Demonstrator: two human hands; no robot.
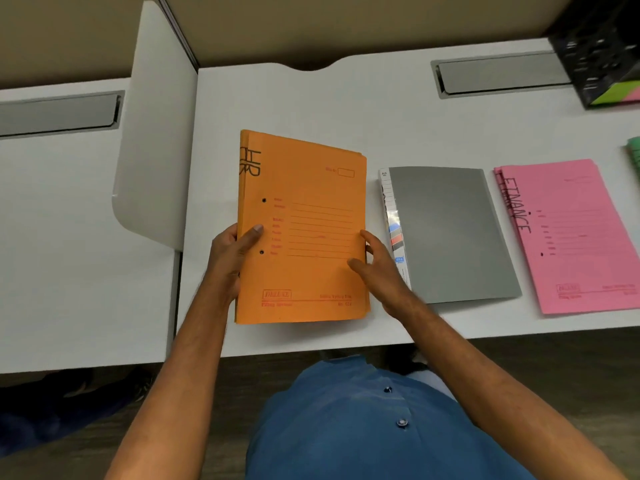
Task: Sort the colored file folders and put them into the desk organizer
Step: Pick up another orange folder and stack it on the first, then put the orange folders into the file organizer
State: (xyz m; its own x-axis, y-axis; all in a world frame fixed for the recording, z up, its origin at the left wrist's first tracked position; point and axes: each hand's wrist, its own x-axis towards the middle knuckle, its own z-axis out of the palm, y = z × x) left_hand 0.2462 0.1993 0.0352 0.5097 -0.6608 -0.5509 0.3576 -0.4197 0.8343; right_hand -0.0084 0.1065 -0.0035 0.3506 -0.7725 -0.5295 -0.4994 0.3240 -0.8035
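Observation:
A stack of orange file folders is lifted off the white desk, tilted towards me. My left hand grips its spine edge, thumb on the cover. My right hand holds the opposite edge, thumb and fingers on the cover. To the right a grey folder lies flat, then a pink folder stack marked FINANCE. A green folder edge shows at the far right. The black mesh desk organizer stands at the back right corner, with green and pink folders inside.
A white divider panel stands upright left of the folders, separating a neighbouring desk. Grey cable-tray lids are set into the back of the desk. The desk's front edge runs just below the orange stack.

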